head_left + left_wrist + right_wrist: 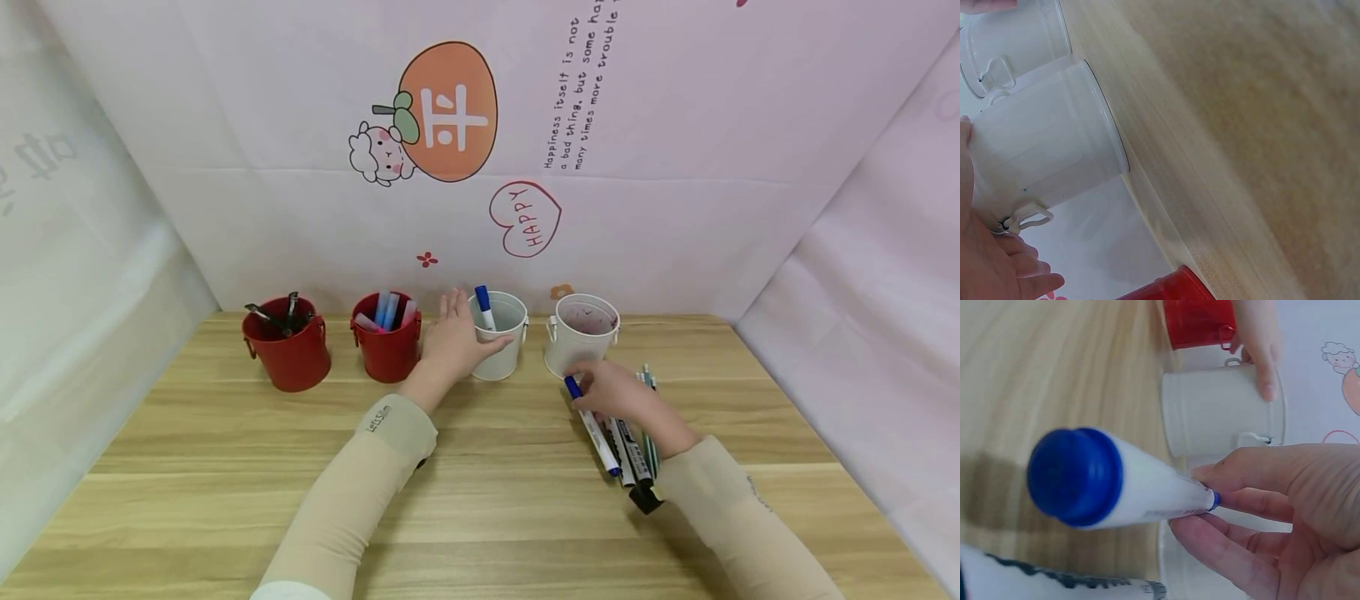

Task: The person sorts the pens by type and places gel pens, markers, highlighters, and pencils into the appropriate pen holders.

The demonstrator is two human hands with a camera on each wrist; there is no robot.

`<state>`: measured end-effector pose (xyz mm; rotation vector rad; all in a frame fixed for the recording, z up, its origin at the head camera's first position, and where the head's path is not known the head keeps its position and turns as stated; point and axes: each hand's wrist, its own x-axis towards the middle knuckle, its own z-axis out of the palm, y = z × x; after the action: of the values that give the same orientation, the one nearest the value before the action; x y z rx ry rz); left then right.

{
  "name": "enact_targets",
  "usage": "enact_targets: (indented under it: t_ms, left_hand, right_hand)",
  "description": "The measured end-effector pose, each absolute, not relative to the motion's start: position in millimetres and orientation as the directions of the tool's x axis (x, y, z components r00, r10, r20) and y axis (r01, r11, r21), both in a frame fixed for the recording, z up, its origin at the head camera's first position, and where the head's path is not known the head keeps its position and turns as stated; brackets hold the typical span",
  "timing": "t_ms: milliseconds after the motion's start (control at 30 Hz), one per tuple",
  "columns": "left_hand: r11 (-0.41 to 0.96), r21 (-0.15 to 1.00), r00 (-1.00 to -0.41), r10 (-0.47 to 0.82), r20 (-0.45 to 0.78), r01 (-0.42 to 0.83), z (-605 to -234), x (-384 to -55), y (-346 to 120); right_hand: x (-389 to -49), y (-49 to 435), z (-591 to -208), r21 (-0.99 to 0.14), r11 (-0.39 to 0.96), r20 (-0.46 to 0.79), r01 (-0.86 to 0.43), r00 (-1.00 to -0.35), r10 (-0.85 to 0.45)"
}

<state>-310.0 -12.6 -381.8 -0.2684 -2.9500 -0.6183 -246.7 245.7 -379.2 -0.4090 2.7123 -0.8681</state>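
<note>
My right hand [613, 392] pinches a white marker [595, 432] near its blue-capped end, between thumb and fingertips. In the right wrist view, the marker's blue rear end [1075, 478] points toward the camera. Other markers [628, 450] lie on the table under and beside that hand. My left hand [452, 340] is at the left side of a white bucket [497, 357], fingers straight and thumb across its front just below the rim. Inside this bucket leans a blue-capped marker [485, 308]. A second white bucket [577, 346] stands right behind my right hand.
Left of the white buckets stand a red bucket [390, 354] with pink and blue pens [387, 310] and another red bucket [294, 367] with black-ended items [291, 308]. Thin pale-green pens [649, 392] lie by my right wrist. A printed white cloth [300, 225] backs the wooden table [480, 517].
</note>
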Motion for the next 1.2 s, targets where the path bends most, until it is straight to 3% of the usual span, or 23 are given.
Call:
enact_targets:
  t_ms: [267,1200]
  left_hand:
    - [0.897,0.395,-0.976,0.151,0.155,0.201,-383.3,-309.9,-12.9]
    - [0.891,0.407,-0.977,0.155,0.147,0.203,-383.6,-311.4,-13.7]
  right_hand:
    - [-246.5,248.8,-368.8,-0.71,0.673,-0.078,-0.209,-0.926,-0.37]
    - [-261.8,248.9,-319.1,-0.838,0.499,0.084,-0.219,-0.957,-0.279]
